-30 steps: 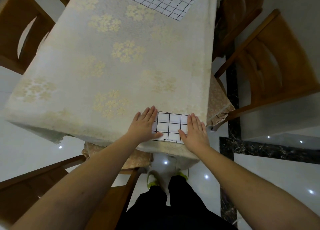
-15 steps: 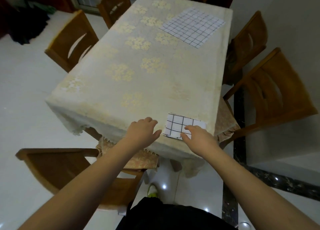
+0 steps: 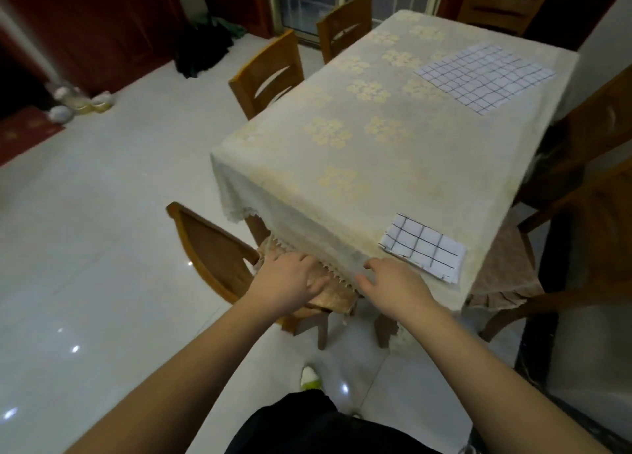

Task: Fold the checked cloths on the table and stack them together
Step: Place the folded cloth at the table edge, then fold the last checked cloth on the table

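Checked folded cloth (image 3: pixel 424 246) lies near right on table (image 3: pixel 342 152); flat cloth (image 3: pixel 484 75) far right. Left hand (image 3: pixel 290 279), right hand (image 3: pixel 393 286) released — walk round, grasp far corners squarely.

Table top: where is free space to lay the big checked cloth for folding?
The widest bare stretch of the table lies between the unfolded checked cloth at the far end and the folded checked cloth by the near edge. The near right corner is taken by the folded one; both hands hover off that edge.
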